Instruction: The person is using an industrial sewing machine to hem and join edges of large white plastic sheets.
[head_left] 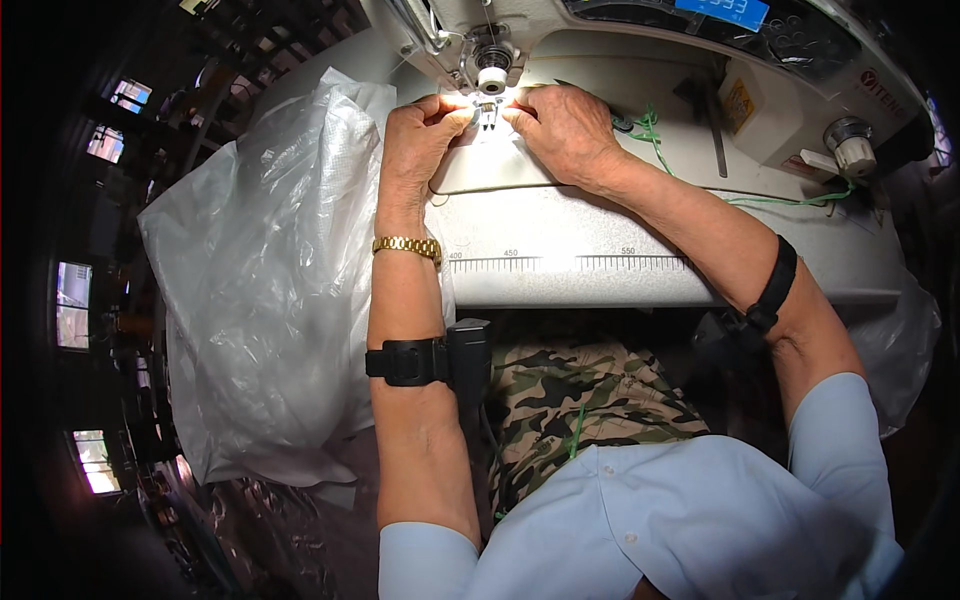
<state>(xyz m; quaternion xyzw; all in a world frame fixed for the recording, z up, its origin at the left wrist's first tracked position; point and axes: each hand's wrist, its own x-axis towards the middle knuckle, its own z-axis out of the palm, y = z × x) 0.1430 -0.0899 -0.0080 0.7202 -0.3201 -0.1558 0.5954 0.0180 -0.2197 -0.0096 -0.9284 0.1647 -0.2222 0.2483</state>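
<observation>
Both hands meet under the lit head of a sewing machine [600, 14], on either side of its presser foot [489, 116]. My left hand [425, 140] comes from the left, thumb and forefinger pinched close beside the foot. From the right, my right hand [572, 132] brings its thumb and bent forefinger together at the needle area. Bright glare and the fingers hide whatever is between the fingertips. A round white part [492, 80] of the machine head hangs just above the foot.
A large crumpled translucent plastic bag [270, 260] lies left of my forearm. Green thread [652, 135] trails beside a small dark tool near my right hand, and more runs below the machine's knob [851, 148]. A ruler scale [510, 264] marks the table's front edge.
</observation>
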